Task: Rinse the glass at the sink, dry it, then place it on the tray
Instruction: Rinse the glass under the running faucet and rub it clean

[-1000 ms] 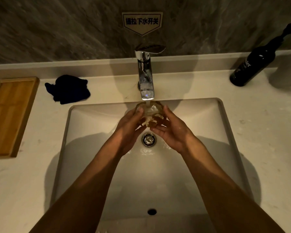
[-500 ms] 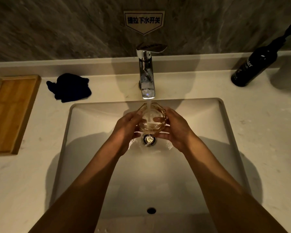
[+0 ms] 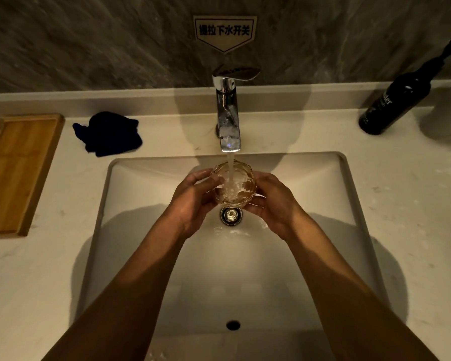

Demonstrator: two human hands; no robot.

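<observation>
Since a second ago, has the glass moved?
Yes. The glass was tipped low by the drain; now it sits upright and slightly higher under the faucet, catching the stream.

Bare bench (image 3: 401, 217) right of the sink (image 3: 349, 183); left side's got the cloth (image 3: 107, 134) and tray (image 3: 18, 173), tap (image 3: 228, 118) overhead.

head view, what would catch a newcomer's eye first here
Both hands, left hand and right hand, cup a faceted glass under the faucet stream, mid-sink. On the counter to the left lie a dark cloth and a wooden tray.
</observation>
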